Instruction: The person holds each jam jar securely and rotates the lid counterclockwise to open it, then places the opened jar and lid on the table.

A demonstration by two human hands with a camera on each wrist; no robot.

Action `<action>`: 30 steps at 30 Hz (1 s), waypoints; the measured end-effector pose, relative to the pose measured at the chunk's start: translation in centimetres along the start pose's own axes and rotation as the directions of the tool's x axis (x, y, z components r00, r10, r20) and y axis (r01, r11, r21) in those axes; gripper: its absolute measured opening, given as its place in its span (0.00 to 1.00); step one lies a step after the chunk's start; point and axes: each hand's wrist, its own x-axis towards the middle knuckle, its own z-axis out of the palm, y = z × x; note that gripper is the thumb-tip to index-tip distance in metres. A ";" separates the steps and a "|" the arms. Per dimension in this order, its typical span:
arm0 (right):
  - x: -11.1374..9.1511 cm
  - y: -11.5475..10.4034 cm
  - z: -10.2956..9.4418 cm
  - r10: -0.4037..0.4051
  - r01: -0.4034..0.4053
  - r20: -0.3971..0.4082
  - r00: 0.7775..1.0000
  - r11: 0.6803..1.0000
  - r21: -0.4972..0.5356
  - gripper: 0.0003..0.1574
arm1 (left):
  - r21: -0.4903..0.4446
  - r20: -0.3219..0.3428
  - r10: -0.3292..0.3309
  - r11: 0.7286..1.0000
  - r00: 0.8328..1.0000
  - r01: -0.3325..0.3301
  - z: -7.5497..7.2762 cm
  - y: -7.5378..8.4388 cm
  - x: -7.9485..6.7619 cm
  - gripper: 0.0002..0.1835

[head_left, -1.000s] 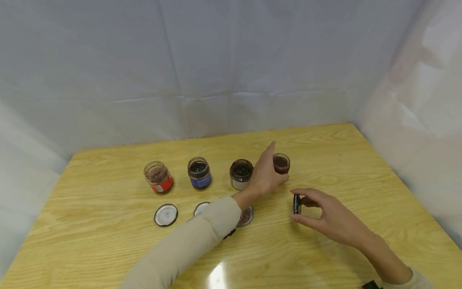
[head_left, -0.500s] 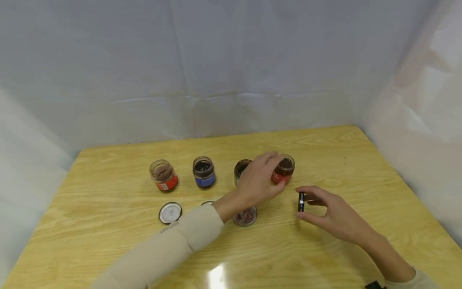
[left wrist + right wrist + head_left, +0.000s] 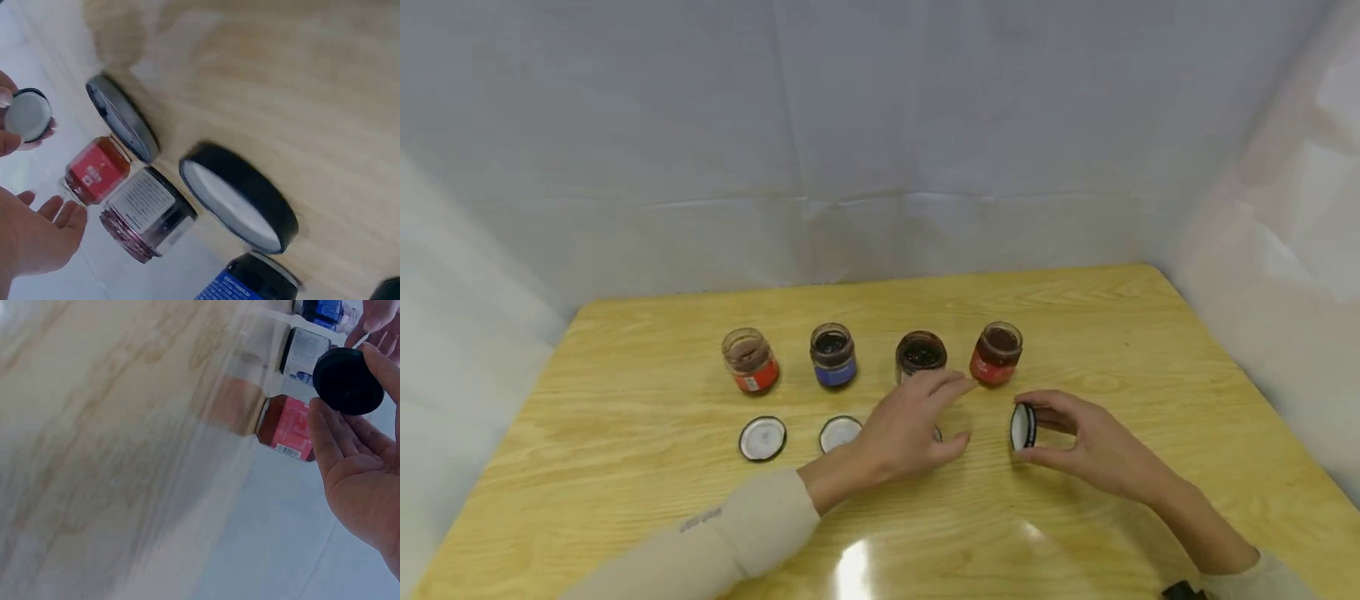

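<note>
My right hand [image 3: 1097, 446] pinches a small jar lid [image 3: 1019, 427] on edge between thumb and fingers, above the table. Its white inside faces left in the head view; the right wrist view shows its black outside [image 3: 348, 381]. My left hand [image 3: 902, 429] holds nothing, its fingers loosely spread. Just beyond it stand an uncovered jar of dark contents [image 3: 921, 352] with a whitish label [image 3: 140, 200] and an uncovered red-labelled jar [image 3: 997, 357]. A third lid [image 3: 937, 434] lies mostly hidden behind the left hand.
Farther left stand an uncovered blue-labelled jar [image 3: 833, 358] and another uncovered red-labelled jar [image 3: 750, 362]. Two lids, the left lid [image 3: 763, 438] and the middle lid [image 3: 840, 432], lie white side up before them. A pale sheet [image 3: 880, 142] hangs behind the wooden table [image 3: 970, 542].
My left hand has come away from the right-hand red-labelled jar, back toward me and to the left. The lid in my right hand has turned so its white inside shows.
</note>
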 end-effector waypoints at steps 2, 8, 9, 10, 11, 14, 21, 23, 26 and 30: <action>0.1 0.1 0.0 -0.008 0.008 0.008 1.000 1.000 -0.010 0.40 | 0.005 0.030 0.007 1.000 1.000 -0.007 0.0 0.2 -0.5 0.31; 0.5 0.3 0.3 -0.037 0.038 0.030 0.999 0.999 -0.030 0.40 | 0.119 0.091 0.044 0.991 0.995 -0.055 0.0 0.1 -1.8 0.32; 0.5 0.4 0.4 -0.035 0.035 0.036 0.999 0.999 -0.021 0.40 | 0.136 0.094 0.054 0.988 0.994 -0.066 0.0 -0.1 -2.1 0.32; 0.6 0.4 0.4 -0.033 0.033 0.042 0.999 0.999 -0.012 0.40 | 0.151 0.093 0.064 0.985 0.994 -0.078 0.0 -0.2 -2.3 0.32; 0.7 0.5 0.5 -0.032 0.032 0.050 0.998 0.999 -0.001 0.41 | 0.169 0.091 0.073 0.982 0.993 -0.087 0.0 -0.3 -2.5 0.33; 0.9 0.7 0.7 -0.032 0.030 0.076 0.997 0.999 0.037 0.41 | 0.207 0.090 0.092 0.972 0.992 -0.109 0.1 -0.7 -3.1 0.34; 1.6 1.3 1.2 -0.025 0.014 0.157 0.987 0.997 0.071 0.42 | 0.316 0.164 0.098 0.938 0.982 -0.146 0.4 -1.2 -4.5 0.35; 1.7 1.4 1.3 -0.022 0.009 0.172 0.985 0.997 0.074 0.42 | 0.332 0.182 0.099 0.930 0.978 -0.156 0.3 -1.3 -4.7 0.35; 1.9 1.5 1.4 -0.024 0.009 0.185 0.983 0.997 0.083 0.41 | 0.344 0.194 0.105 0.924 0.975 -0.168 0.3 -1.4 -5.0 0.36; 2.1 1.5 1.5 -0.031 0.017 0.191 0.981 0.997 0.079 0.41 | 0.360 0.191 0.124 0.914 0.974 -0.187 0.2 -1.5 -5.3 0.36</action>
